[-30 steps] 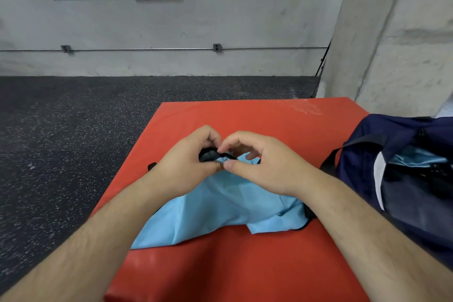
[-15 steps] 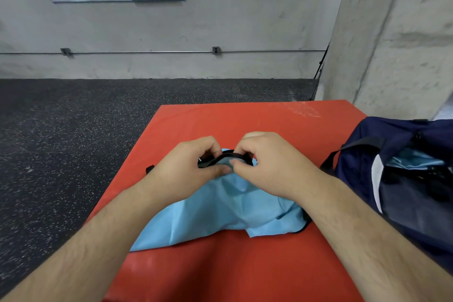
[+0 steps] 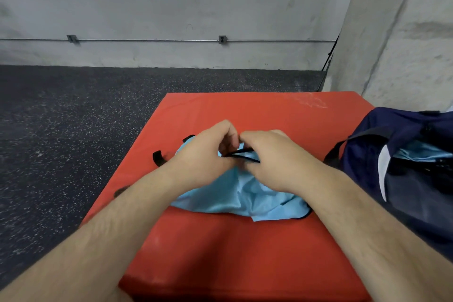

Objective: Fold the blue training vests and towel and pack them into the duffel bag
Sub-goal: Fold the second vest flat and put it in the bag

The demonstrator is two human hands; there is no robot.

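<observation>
A light blue training vest [image 3: 241,197] with black trim lies crumpled in the middle of the red mat [image 3: 220,252]. My left hand [image 3: 203,157] and my right hand [image 3: 274,162] are side by side over its far edge, both pinching the black-edged fabric between curled fingers. A navy duffel bag [image 3: 411,179] stands open at the right edge of the mat. Light blue cloth [image 3: 421,151] shows inside the bag's opening. My forearms hide part of the vest.
The red mat has black strap handles [image 3: 158,157] on its left side. Dark speckled rubber floor [image 3: 61,142] spreads to the left and behind. A concrete wall with a pipe stands at the back, and a concrete pillar [image 3: 404,44] rises behind the bag.
Both hands have shifted a little along the vest's black-trimmed edge while keeping hold of it. The fabric below has bunched up more and its near left corner has drawn in.
</observation>
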